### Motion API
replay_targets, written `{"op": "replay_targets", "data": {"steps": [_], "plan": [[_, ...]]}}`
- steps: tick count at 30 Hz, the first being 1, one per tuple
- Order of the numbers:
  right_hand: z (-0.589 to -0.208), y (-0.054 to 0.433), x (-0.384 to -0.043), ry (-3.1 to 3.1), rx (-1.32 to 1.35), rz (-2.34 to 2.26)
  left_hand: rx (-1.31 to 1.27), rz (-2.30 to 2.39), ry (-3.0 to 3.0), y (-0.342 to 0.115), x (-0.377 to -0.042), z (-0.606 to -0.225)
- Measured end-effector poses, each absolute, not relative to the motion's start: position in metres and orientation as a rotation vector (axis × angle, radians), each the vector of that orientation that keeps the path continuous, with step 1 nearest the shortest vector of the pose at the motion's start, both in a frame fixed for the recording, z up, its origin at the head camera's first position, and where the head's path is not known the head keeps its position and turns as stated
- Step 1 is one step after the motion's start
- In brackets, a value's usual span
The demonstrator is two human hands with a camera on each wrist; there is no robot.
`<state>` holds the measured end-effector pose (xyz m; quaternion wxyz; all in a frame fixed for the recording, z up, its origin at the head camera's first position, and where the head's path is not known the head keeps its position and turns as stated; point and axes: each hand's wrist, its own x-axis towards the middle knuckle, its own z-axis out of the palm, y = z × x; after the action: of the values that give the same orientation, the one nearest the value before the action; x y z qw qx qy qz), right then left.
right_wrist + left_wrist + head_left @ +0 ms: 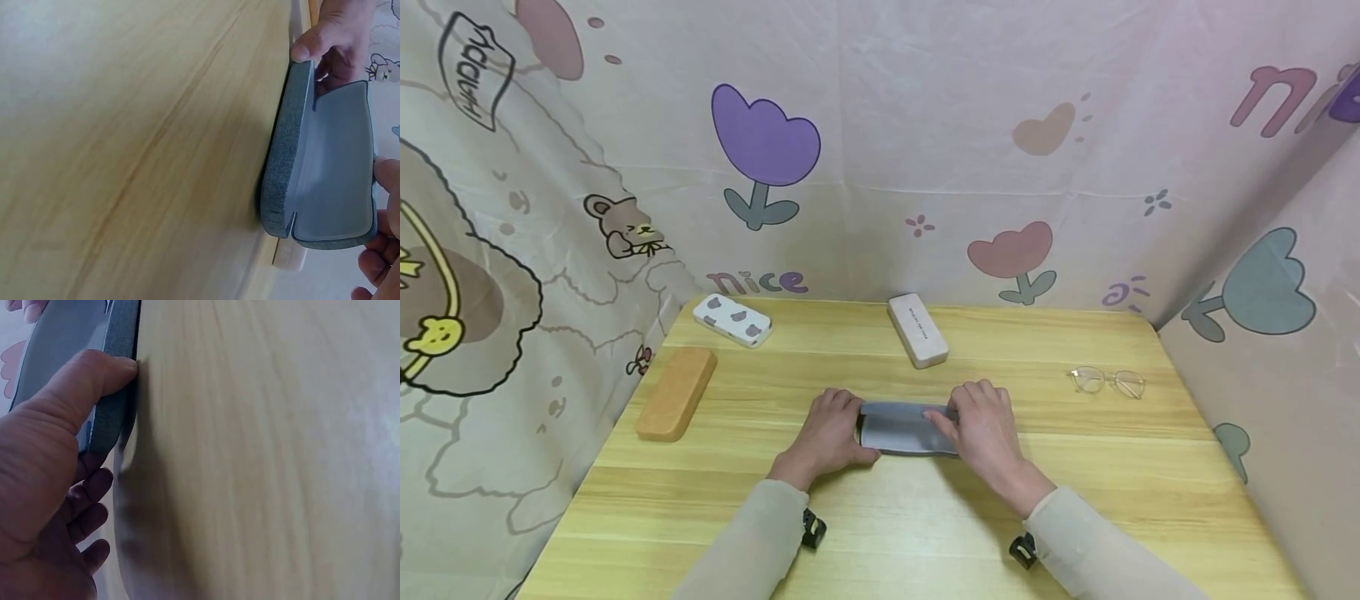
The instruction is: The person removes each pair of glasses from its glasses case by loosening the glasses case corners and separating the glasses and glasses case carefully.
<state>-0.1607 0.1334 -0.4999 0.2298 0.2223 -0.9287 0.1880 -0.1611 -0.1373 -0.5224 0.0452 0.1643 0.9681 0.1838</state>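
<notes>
A grey glasses case (910,437) with a textured outside and a smooth light-grey lining stands with its lid raised, near the middle of the table. My left hand (827,435) grips its left end; in the left wrist view the thumb (103,369) presses the near wall and the other fingers curl below. At the opposite end, my right hand (988,429) pinches the lid, its thumb on the inner face. The right wrist view shows the lining (340,169) with nothing lying on the part that is visible.
Eyeglasses (1108,382) lie at the right. A pale case with lettering (919,332) sits behind the hands. A white bear-print case (732,320) and an orange-tan case (677,394) are at the left. A printed curtain (880,158) hangs along the table's back edge.
</notes>
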Motion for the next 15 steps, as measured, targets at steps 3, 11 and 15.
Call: {"op": "replay_targets", "data": {"steps": [3, 11, 15], "plan": [[-0.5001, 0.1334, -0.1608, -2.549, 0.616, 0.516, 0.486, 0.547, 2.952, -0.1366, -0.1608, -0.5209], [-0.5024, 0.1337, -0.1599, -2.544, 0.612, 0.513, 0.471, 0.55, 2.942, -0.1355, -0.1597, -0.5172], [-0.5055, 0.1341, -0.1578, -2.529, 0.623, 0.494, 0.474, 0.556, 2.935, -0.1357, -0.1596, -0.517]]}}
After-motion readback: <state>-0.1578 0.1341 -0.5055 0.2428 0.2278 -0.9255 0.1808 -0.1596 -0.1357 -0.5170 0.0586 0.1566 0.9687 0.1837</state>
